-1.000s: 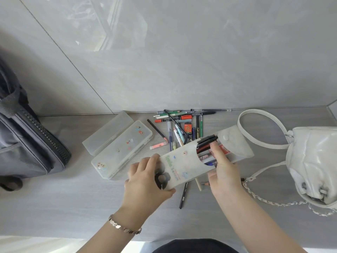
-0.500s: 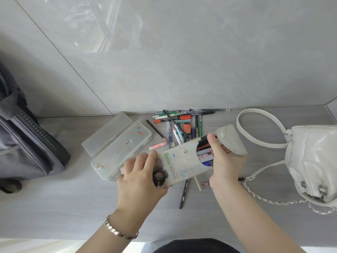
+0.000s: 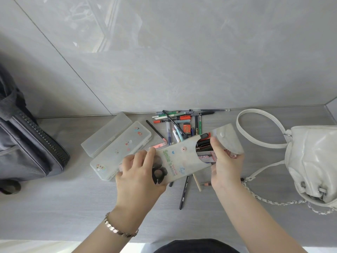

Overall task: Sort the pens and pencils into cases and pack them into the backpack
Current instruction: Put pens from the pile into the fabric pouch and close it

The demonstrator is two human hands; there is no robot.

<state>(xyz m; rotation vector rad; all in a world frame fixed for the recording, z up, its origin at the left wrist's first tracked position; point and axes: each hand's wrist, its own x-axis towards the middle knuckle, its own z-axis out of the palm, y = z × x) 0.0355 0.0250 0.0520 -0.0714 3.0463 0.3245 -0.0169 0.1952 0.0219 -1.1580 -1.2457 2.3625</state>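
On a pale grey wood-grain surface (image 3: 73, 207) backed by a wall (image 3: 182, 61) of glossy grey marbled panels, a person holds a translucent soft-plastic pencil pouch (image 3: 182, 157), printed with the word "Smile", between both hands. The left hand (image 3: 140, 172), a metal link bracelet (image 3: 118, 229) at its wrist, grips the pouch's closed end with fingers curled over the top. The right hand (image 3: 226, 167) grasps the open end, its thumb laid across the red and black pens (image 3: 204, 143) showing in the cut-out mouth. The snap flap (image 3: 228, 137) stands open just beyond that thumb. Beyond both hands, at the foot of the wall, lies a heap of loose pens and markers (image 3: 178, 123) in green, orange, black and blue. Just beyond the left hand a plain frosted plastic hard case (image 3: 106, 134) and a stickered hard case (image 3: 122, 150) lie side by side, touching. Under the pouch, between the two hands, a black pencil (image 3: 184, 192) and a bare wooden pencil (image 3: 197, 183) rest on the surface. Well out past the left hand sits a grey fabric backpack (image 3: 23, 148) with a black zip. Past the right hand sits a white leather handbag (image 3: 313, 161) with a chain strap.
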